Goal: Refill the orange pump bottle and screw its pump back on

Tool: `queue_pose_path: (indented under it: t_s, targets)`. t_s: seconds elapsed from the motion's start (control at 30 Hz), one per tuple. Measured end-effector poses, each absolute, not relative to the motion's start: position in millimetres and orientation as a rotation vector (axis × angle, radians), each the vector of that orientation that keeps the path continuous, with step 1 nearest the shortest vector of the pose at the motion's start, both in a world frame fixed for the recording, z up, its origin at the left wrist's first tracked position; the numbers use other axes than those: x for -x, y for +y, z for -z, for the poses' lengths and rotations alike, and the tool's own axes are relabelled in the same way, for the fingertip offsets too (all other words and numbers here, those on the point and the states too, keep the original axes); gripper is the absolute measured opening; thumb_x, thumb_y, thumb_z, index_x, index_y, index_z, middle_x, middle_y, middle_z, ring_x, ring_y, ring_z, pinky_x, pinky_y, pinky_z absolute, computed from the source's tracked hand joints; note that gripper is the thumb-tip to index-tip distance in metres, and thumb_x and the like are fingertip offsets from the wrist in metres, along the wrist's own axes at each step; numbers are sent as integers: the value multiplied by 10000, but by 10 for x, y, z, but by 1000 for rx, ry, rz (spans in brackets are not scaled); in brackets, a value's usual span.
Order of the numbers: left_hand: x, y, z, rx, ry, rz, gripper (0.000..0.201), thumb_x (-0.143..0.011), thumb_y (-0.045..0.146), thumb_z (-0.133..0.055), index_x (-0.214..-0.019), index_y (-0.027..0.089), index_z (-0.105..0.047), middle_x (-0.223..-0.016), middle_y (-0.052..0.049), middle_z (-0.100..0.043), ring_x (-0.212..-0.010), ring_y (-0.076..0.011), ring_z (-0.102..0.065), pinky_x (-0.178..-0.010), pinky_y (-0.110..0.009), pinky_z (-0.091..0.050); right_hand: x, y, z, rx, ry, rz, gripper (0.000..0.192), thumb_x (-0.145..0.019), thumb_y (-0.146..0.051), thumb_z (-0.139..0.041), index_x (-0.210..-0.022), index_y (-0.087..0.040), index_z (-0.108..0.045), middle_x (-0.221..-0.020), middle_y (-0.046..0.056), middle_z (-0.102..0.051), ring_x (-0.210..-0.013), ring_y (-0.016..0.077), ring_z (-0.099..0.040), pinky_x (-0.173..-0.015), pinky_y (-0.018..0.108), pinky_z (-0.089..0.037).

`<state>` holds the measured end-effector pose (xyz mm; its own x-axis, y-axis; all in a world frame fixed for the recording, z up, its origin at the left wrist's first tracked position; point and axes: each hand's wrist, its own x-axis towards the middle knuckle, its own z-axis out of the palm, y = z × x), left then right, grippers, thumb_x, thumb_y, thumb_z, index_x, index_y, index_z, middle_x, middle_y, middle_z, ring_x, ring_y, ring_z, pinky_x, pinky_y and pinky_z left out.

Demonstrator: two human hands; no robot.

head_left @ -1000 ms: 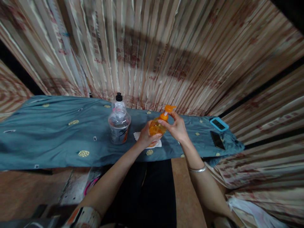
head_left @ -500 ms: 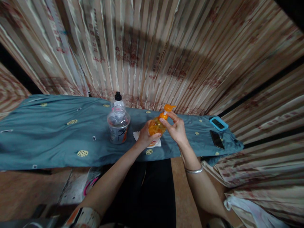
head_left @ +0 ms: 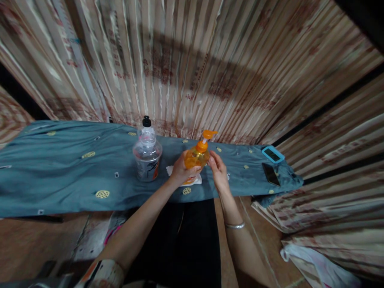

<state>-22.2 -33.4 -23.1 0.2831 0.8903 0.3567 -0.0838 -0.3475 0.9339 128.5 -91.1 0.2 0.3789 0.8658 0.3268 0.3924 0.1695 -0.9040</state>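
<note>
We are gripping the orange pump bottle (head_left: 196, 157) with the left hand (head_left: 180, 172), fingers wrapped round its body. The right hand (head_left: 217, 171) is resting open-fingered against its right side. The bottle is standing just right of the clear bottle (head_left: 147, 154) on the counter (head_left: 60, 176). We are judging it light, stiff, possibly slippery; best gripped at mid-body.

Striped curtain wall (head_left: 192, 60); teal-clothed table (head_left: 60, 176).

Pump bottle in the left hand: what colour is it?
Orange, pump head included: the pump bottle, seen in the head view.
</note>
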Motion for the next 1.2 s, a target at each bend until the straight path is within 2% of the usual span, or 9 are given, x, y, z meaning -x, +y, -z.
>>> queue_pose_path:
  t_s: [0.17, 0.3, 0.4, 0.5, 0.57, 0.8, 0.93, 1.1, 1.2]
  targets:
    - [229, -283, 188, -1517, 848, -1235, 513, -635, 250, -811, -1101, 204, -601, -1029, -39, -741, -919, -223, -708, -866, -377, -564, -1269, -998, 526, 1750, -1348, -438, 432, -974, -308, -533, -1367, -132, -519, -1430, 166, -568, -1347, 281, -525, -1155, 549, -375]
    - [270, -248, 176, -1482, 884, -1234, 569, -608, 310, -849, -1111, 191, -611, -1070, -70, -735, -970, -243, -704, -870, -375, -560, -1136, -969, 686, 1968, -1488, -414, 505, -869, -127, -655, -1360, -142, -536, -1550, 167, -424, -1473, 337, -336, -1194, 581, -293]
    - [313, -233, 162, -1484, 895, -1234, 580, -605, 349, -860, -1105, 187, -614, -1059, -74, -736, -968, -244, -701, -859, -371, -557, -1083, -946, 693, 2047, -1534, -413, 382, -870, -162, -677, -1246, -169, -609, -1480, 129, -498, -1406, 318, -418, -1157, 573, -341]
    - [349, -230, 114, -1497, 885, -1239, 589, -611, 359, -860, -1121, 194, -615, -1077, -72, -739, -975, -240, -698, -873, -366, -549, -1080, -964, 671, 2069, -1541, -420, 116, -887, -161, -654, -1002, -161, -662, -1197, 72, -655, -1223, 250, -556, -1096, 515, -407]
    - [373, -234, 66, -1513, 875, -1245, 591, -624, 368, -852, -1139, 200, -614, -1090, -67, -738, -986, -243, -696, -876, -363, -545, -1103, -1006, 659, 2056, -1510, -439, 32, -875, -134, -654, -889, -162, -651, -1028, 39, -674, -1125, 228, -591, -1057, 491, -430]
    - [454, -242, -40, -1566, 885, -1240, 599, -643, 408, -841, -1151, 189, -612, -1061, -65, -745, -959, -255, -704, -860, -367, -548, -1407, -1282, 589, 1737, -978, -706, 117, -892, -209, -667, -820, -169, -583, -725, -52, -574, -698, 132, -593, -774, 354, -537]
    - [442, -252, 3, -1552, 886, -1243, 613, -649, 391, -841, -1179, 197, -604, -1103, -71, -744, -987, -253, -704, -879, -381, -550, -1607, -1416, 383, 1363, -651, -856, 168, -883, -274, -675, -818, -173, -558, -757, -38, -615, -675, 118, -622, -690, 315, -572]
    - [372, -331, 96, -1513, 880, -1230, 539, -650, 318, -842, -1133, 220, -624, -1094, -62, -745, -987, -253, -708, -909, -428, -555, -1606, -1473, -182, 1021, -542, -820, 233, -721, -250, -793, -774, -174, -580, -685, -68, -601, -552, 65, -549, -589, 226, -553]
    - [325, -378, 158, -1467, 851, -1234, 525, -655, 294, -830, -1132, 237, -620, -1062, -50, -744, -937, -238, -712, -884, -444, -570, -1405, -1462, -575, 908, -590, -776, 225, -674, -285, -812, -809, -206, -651, -809, -43, -685, -678, 76, -626, -681, 214, -591]
